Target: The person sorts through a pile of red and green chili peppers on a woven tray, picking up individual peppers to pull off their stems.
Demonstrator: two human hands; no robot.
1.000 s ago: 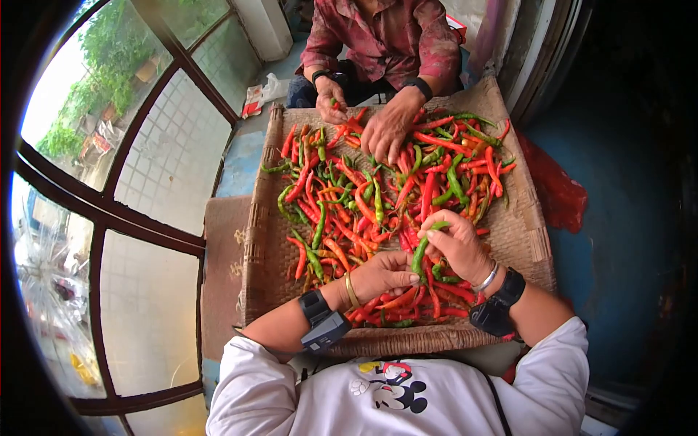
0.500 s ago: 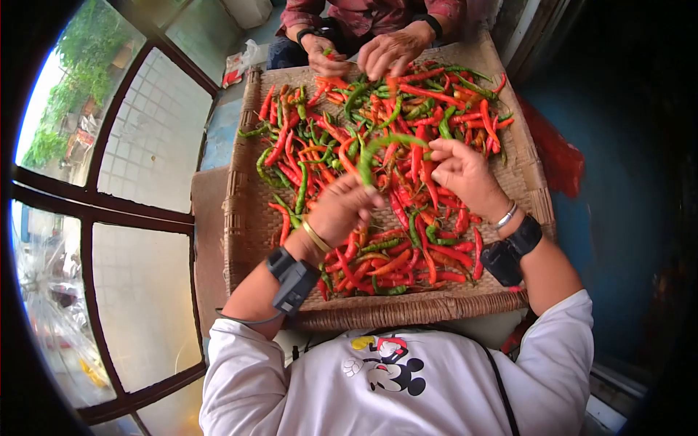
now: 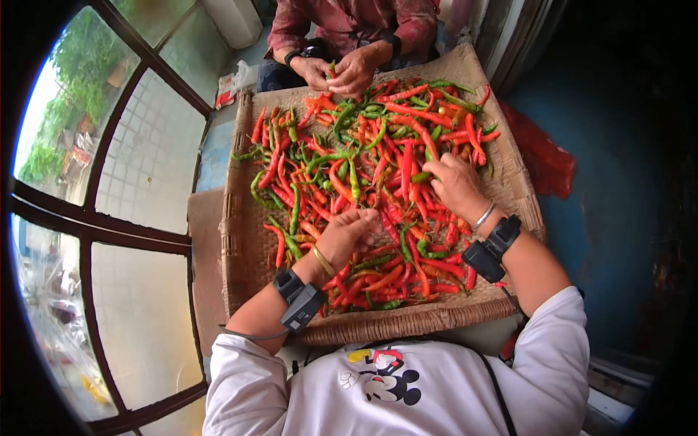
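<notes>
Red and green chili peppers [image 3: 407, 171] lie heaped in a shallow woven tray [image 3: 240, 254]. My left hand [image 3: 350, 236] is above the near left part of the heap, thumb and fingers pinched together; whatever is between them is too small or hidden to make out. To the right, my right hand [image 3: 458, 185] reaches down to the peppers, its fingers curled against a short green chili pepper [image 3: 420, 176] that pokes out past the fingertips. In front of the left hand, a yellowish-green pepper [image 3: 354, 182] rests on red ones.
Across the tray, a co-worker's hands [image 3: 338, 73] hold a small green pepper. Framed window panes [image 3: 145, 152] stand along the left. A red sheet or bag [image 3: 542, 156] lies beside the tray on the right, and a red-and-white plastic bag [image 3: 231, 87] is at the far left corner.
The long green pepper held up in my left hand has left it, and that hand has dropped slightly. My right hand has lowered to the heap. The co-worker's hands have come together, lifting a pepper.
</notes>
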